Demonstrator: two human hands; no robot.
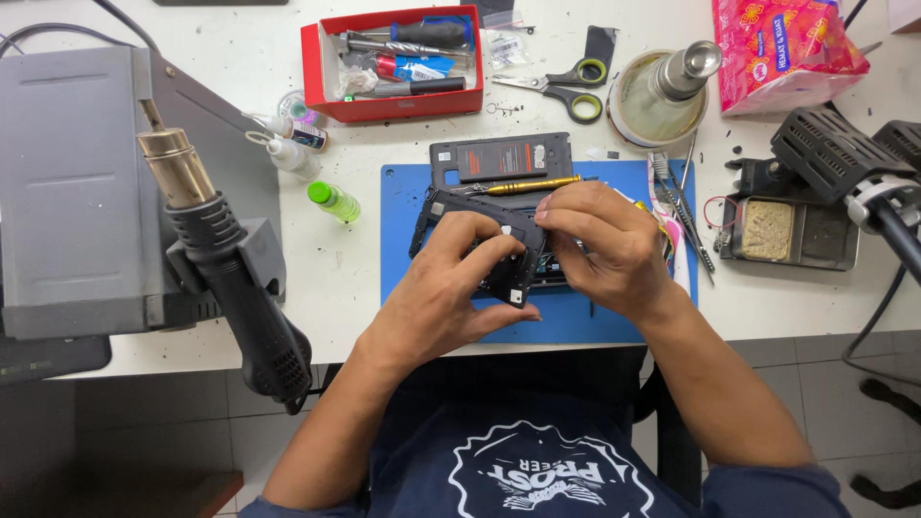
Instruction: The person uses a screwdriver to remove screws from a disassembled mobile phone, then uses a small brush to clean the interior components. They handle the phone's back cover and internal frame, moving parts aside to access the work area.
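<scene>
Both hands pinch a black phone frame [491,251] over the blue work mat [403,278]: left hand [451,278] curls its fingers around the near edge, right hand [600,240] presses fingertips on the top edge, closed tight. Just behind lies a gold-handled screwdriver [532,184] across a dark back cover [499,158]. Scissors [561,86] and a red tool tray [312,67] sit further back, hot-air gun [230,278] off left.

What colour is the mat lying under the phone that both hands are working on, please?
The mat is blue, seen in the head view beneath the black phone.
</scene>
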